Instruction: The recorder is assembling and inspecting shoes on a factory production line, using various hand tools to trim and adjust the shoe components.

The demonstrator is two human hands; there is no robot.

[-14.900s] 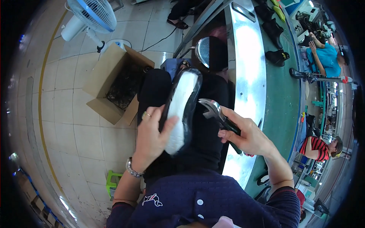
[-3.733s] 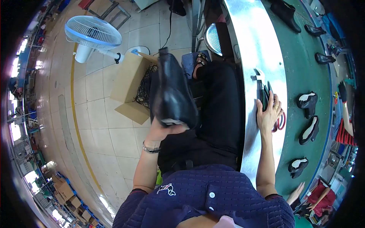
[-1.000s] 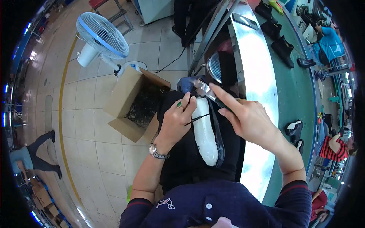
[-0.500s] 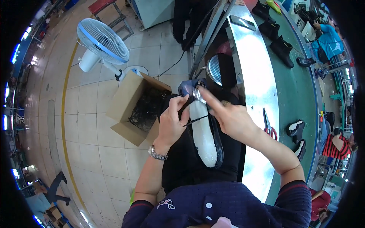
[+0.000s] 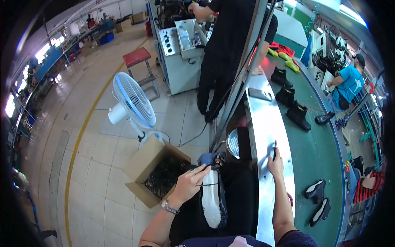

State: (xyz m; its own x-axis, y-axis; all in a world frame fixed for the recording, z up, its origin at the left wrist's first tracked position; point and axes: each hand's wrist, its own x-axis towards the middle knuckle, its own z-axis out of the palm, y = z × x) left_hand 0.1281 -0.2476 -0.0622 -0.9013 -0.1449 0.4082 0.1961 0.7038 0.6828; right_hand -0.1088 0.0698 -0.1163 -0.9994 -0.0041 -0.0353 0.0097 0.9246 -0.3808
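Observation:
On my lap lies a dark shoe (image 5: 223, 206), bottom up, with a long white sole surface (image 5: 211, 210) inside its black edge. A thin black band (image 5: 211, 185) crosses the white part. My left hand (image 5: 191, 183) is closed on the shoe's far end, thumb and fingers pinching its edge. Out to the right, over the metal bench, my right hand (image 5: 276, 164) is closed on a slim dark tool (image 5: 275, 149) that points away from me; its kind cannot be made out. A red tool handle (image 5: 290, 200) shows beside my right forearm, mostly hidden.
The shiny metal bench (image 5: 269, 127) bears a phone (image 5: 259, 94). Beyond it, a green table (image 5: 317, 156) carries several dark shoes (image 5: 298, 116). To the left stand an open carton (image 5: 135, 191) and a fan (image 5: 133, 101). A person in black (image 5: 224, 49) stands ahead.
My right hand has left the shoe and moved right, over the bench. My left hand stays at the shoe's far end. The view has tilted up, showing more of the room.

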